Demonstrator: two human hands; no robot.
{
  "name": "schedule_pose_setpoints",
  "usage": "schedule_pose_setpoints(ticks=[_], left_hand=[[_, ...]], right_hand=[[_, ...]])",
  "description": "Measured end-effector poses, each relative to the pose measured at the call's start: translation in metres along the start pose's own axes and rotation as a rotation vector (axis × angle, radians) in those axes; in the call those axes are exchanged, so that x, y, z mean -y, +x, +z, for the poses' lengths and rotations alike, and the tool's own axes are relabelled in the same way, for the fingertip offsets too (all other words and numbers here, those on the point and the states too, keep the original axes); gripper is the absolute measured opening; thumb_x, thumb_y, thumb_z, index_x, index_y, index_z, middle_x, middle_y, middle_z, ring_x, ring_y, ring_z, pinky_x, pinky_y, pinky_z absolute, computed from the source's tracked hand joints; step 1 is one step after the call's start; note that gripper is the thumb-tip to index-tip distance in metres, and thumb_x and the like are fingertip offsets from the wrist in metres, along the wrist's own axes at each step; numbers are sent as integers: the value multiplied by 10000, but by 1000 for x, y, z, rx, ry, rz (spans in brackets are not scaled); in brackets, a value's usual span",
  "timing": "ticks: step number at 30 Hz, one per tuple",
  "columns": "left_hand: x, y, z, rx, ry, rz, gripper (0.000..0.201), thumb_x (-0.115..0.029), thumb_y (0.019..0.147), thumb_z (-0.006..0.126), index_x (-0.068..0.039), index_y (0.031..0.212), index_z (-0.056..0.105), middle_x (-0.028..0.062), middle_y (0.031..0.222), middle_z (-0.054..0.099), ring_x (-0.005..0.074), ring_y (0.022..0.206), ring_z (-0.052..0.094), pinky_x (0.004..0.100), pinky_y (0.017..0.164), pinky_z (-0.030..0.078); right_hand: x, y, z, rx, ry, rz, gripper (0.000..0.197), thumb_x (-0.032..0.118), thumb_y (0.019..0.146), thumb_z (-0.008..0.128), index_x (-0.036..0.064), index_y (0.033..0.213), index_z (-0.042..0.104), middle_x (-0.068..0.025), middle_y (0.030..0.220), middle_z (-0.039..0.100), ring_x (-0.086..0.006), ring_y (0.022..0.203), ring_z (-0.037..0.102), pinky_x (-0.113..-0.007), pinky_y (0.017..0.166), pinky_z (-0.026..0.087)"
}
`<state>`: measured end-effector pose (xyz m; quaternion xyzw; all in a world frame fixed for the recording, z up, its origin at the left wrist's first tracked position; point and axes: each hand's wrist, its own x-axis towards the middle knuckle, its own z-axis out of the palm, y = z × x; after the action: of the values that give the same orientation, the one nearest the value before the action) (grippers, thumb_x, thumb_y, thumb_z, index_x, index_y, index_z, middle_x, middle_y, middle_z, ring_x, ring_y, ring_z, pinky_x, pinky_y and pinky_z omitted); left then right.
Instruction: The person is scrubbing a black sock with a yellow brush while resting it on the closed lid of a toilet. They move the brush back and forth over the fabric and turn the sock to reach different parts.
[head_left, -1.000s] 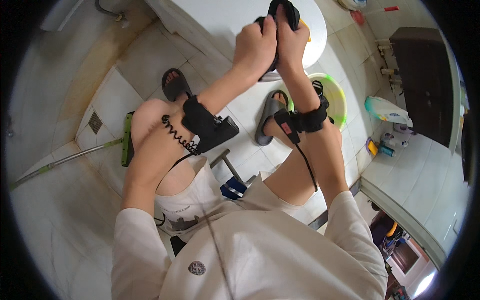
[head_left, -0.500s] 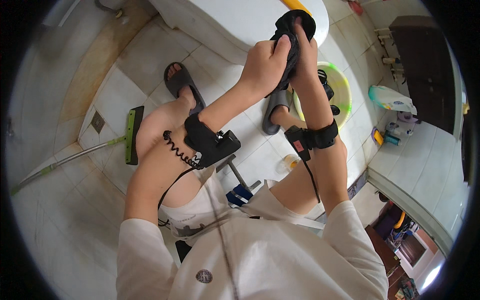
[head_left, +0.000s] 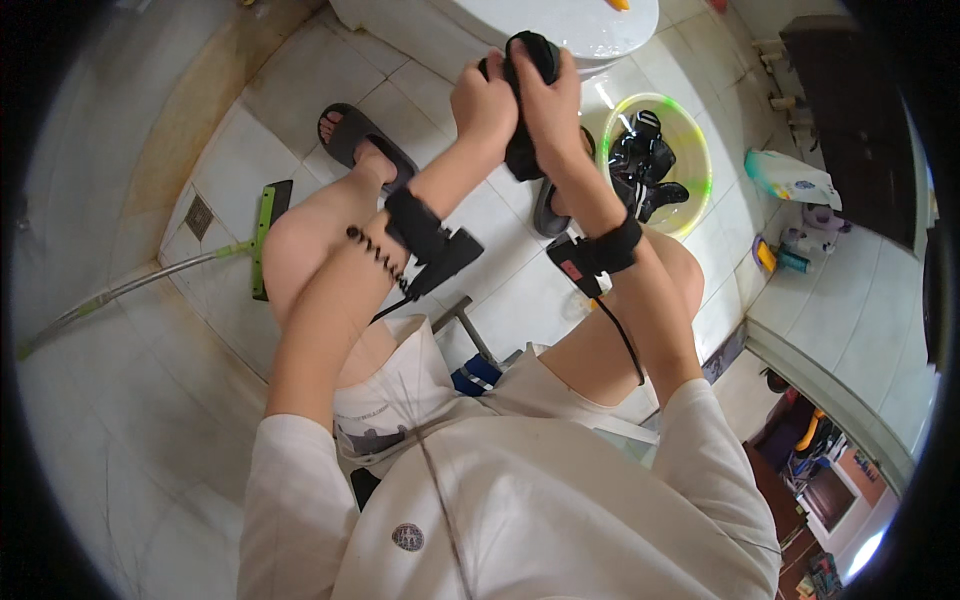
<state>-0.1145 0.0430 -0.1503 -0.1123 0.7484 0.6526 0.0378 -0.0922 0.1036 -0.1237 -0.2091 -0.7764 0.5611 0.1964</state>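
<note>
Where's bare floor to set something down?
Bare tile shows between left slipper and right slipper, also between left slipper and green squeegee head. Crowded: the green-rimmed basin, holding black items, and far right, around the white-and-teal bag.

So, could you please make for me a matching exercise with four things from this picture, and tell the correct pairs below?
Things
1. black item
2. round basin
3. green-headed pole tool
4. white and teal bag

Places or states
A. at the left of the picture
B. gripped by the left hand and right hand
C. at the right, near the dark panel
D. containing several black things

Pairs: 1-B, 2-D, 3-A, 4-C
</note>
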Motion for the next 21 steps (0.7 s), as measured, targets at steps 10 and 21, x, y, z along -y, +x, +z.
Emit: schedule_pose_setpoints(ticks=[10,21], left_hand=[[-37,-26,-15,184,88,-211,496,-326,882,307,94,791,555,279,864,565,415,854,535,431,733,423],[0,4,-48,141,-229,-289,502,-352,882,348,90,766,556,253,839,586,383,833,565,431,657,423]], right_hand=[[-16,1,-4,-29,-16,-37,254,234,758,607,-17,796,580,-101,674,597,-173,603,536,-295,602,430],[10,-34,32,99,37,-101,260,228,774,579,-26,829,575,-127,695,593,-145,667,529,-285,643,421]])
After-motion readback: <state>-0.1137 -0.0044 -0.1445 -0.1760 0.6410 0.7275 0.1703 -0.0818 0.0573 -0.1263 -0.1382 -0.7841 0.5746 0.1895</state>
